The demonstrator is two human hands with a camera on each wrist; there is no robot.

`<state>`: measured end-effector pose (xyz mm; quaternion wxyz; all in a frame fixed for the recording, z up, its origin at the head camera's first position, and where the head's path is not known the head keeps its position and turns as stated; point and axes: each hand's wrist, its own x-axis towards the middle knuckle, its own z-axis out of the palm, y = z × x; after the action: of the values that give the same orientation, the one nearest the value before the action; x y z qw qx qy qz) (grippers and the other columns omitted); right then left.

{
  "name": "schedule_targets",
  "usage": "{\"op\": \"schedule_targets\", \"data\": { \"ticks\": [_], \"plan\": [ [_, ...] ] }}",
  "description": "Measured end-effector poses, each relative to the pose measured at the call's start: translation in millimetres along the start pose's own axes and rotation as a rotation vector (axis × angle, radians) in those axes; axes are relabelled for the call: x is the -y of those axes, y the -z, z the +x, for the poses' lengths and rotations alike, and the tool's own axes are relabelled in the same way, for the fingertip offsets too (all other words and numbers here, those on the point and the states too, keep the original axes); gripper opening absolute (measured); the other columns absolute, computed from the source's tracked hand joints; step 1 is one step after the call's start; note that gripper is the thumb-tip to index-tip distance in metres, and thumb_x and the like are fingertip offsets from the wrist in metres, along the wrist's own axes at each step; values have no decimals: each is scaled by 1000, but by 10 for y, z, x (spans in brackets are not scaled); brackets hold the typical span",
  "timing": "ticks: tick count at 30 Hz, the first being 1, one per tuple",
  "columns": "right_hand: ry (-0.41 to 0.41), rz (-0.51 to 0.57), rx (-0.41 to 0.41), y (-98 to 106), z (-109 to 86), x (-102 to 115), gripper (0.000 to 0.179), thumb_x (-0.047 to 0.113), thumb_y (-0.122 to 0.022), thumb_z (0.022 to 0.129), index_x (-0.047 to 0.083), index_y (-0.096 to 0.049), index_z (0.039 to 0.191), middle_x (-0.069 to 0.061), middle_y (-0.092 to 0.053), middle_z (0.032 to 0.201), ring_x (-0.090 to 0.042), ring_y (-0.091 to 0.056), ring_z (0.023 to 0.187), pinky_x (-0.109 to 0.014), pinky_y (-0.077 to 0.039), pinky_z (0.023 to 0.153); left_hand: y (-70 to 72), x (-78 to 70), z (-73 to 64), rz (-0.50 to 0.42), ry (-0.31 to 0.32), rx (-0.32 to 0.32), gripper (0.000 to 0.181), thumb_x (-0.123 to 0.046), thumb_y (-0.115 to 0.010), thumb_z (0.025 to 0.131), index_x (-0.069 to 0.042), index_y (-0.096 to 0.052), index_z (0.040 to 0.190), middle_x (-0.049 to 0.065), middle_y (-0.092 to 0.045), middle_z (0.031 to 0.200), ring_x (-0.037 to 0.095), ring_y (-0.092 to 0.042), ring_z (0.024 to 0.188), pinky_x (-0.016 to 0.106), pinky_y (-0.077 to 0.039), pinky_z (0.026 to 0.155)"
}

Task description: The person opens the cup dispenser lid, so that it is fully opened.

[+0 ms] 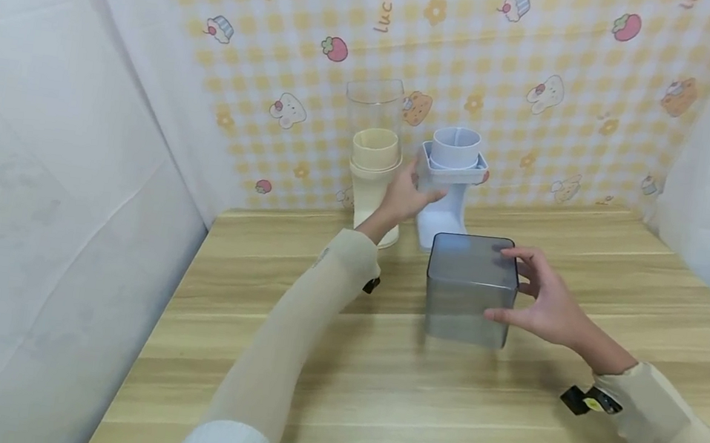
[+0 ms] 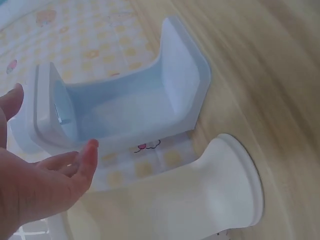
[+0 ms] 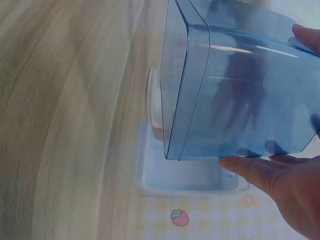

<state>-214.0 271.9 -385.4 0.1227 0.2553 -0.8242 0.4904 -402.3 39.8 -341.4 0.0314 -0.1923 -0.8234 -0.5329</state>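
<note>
My right hand point(image 1: 546, 303) grips a clear grey-tinted square container point(image 1: 469, 296) by its right side, with the fingers at its upper edge and the thumb across the front; this container point(image 3: 240, 90) looks blue in the right wrist view. Farther back, my left hand point(image 1: 404, 196) is spread beside the head of a light blue dispenser stand point(image 1: 440, 229). In the left wrist view, its fingers and thumb point(image 2: 10, 102) are apart near that stand point(image 2: 120, 107); contact is hard to tell. A pale blue round cup point(image 1: 455, 147) sits on the stand's top.
A cream dispenser stand point(image 1: 369, 190) with a cream cup point(image 1: 374, 148) and a clear tall container point(image 1: 374, 97) stands left of the blue one, partly behind my left hand. Both are close to the patterned backdrop point(image 1: 432, 44) at the wooden table's point(image 1: 398, 407) rear edge.
</note>
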Motion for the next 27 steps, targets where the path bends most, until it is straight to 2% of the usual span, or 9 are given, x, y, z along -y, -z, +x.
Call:
{"op": "schedule_targets", "data": {
  "ticks": [3,5,8,12,17,20,23,27],
  "plan": [
    [-15,1,4,10,22,-23,85,-8,-86,69,0,-37,138,-6,-46,138,-2,-55,110,-13,-48,85,30,20,-138,-25,35,25,86,-34,-75,89,-14,-26,157,9,-33,159,27,-39,142,36,-38,111],
    [-21,5,3,12,39,-36,84,-9,-85,69,-1,-37,137,-8,-45,139,-1,-55,110,-13,-48,85,52,45,-240,-36,74,35,84,-39,-73,90,-15,-27,157,10,-36,157,27,-44,138,36,-43,107],
    [-15,18,7,7,69,-53,84,-10,-85,68,-2,-37,137,-10,-44,140,-2,-55,110,-13,-49,85,106,82,-391,-31,88,31,83,-43,-72,90,-19,-29,156,10,-41,154,29,-54,128,37,-50,98],
    [-7,44,22,-13,96,-76,82,-12,-84,69,-3,-36,136,-13,-43,140,-3,-55,110,-13,-49,84,217,125,-629,-55,56,46,84,-43,-74,89,-21,-29,156,11,-41,154,32,-59,121,37,-54,91],
    [-18,58,33,-15,121,-143,81,-12,-83,71,-4,-36,136,-12,-43,140,-4,-56,109,-14,-49,84,377,131,-1020,-49,-25,111,85,-36,-74,89,-18,-27,157,13,-35,157,34,-57,122,36,-56,86],
    [-20,57,40,0,147,-188,81,-12,-82,71,-4,-35,137,-10,-42,141,-3,-54,111,-13,-48,85,457,137,-1238,-31,-56,146,85,-33,-75,89,-18,-26,157,11,-34,158,33,-57,123,41,-55,90],
    [7,75,49,10,168,-208,81,-14,-81,71,-5,-35,137,-14,-41,141,-3,-53,113,-13,-48,86,517,150,-1427,-15,-59,172,85,-31,-76,89,-19,-26,157,9,-34,158,31,-56,125,49,-50,97],
    [42,107,60,11,206,-258,81,-17,-80,70,-8,-35,137,-15,-42,140,-3,-52,116,-13,-48,86,566,142,-1615,4,-77,187,85,-31,-75,89,-16,-27,157,8,-34,158,33,-55,127,53,-48,98]
  ]
}}
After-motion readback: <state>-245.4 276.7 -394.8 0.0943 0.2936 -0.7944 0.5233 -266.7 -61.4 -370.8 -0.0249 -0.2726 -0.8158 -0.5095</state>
